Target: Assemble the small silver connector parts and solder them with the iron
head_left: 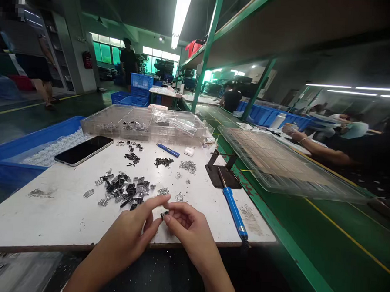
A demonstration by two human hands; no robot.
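At the front edge of the white table (60, 213), my two hands meet around a small black part with a shiny bit (164, 214). My right hand (192, 228) pinches it between thumb and fingers. From the other side, my left hand (135, 225) has its thumb tip against the part, with the index finger arched over it. Some left fingers are partly hidden. Just beyond the hands lies a heap of black and silvery metal pieces (124, 188). Little piles of black pieces (163, 162) and thin metal bits (188, 166) are spread farther back.
A blue soldering iron (234, 211) rests on its black stand (222, 176) at right. A phone (83, 150), a blue pen-like tool (167, 150) and a white case (188, 151) lie behind. A clear divided tray (143, 132) stands at the back. Blue bin (1, 153) left; co-worker's arm (325, 150) right.
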